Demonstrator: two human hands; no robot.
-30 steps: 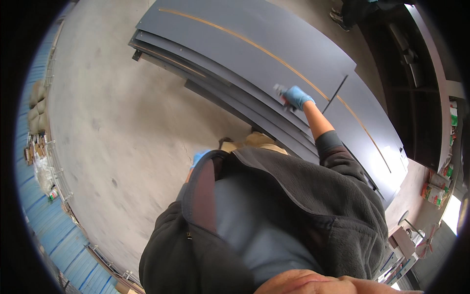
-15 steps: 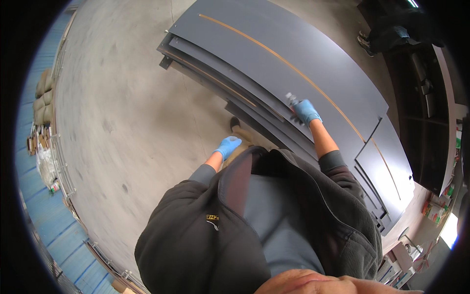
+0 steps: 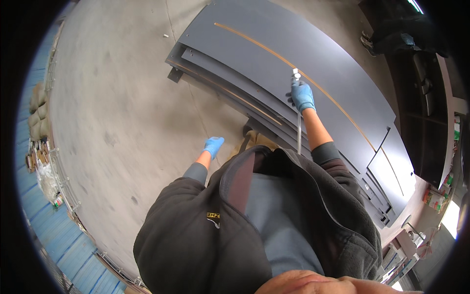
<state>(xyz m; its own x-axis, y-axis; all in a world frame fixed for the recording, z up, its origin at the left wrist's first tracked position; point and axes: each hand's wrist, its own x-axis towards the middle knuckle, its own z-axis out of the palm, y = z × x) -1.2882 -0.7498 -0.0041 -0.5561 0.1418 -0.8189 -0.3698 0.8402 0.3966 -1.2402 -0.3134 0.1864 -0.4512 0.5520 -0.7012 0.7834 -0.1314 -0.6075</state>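
My right hand (image 3: 301, 95), in a blue glove, is wrapped round a tool with a silvery-white head (image 3: 296, 75). Below the fist runs a long pale rod or hose (image 3: 299, 132); its exact kind is hard to tell. The tool is over a stack of dark grey panels (image 3: 264, 27), close to an orange-brown line (image 3: 333, 104) that runs along the top panel. My left hand (image 3: 213, 146), also gloved in blue, hangs over the floor apart from the stack. Its fingers are pressed together, and whatever may be in them is hidden.
Dark shelving (image 3: 421, 122) stands beyond the stack on the right, with another person (image 3: 404, 36) near its far end. Bundled goods (image 3: 41, 161) lie by the blue strip at far left. A small white piece (image 3: 165, 36) rests on the concrete floor.
My right hand has moved farther over the top panel, turning the tool so its head points away and the pale rod or hose shows. My left hand has shifted left.
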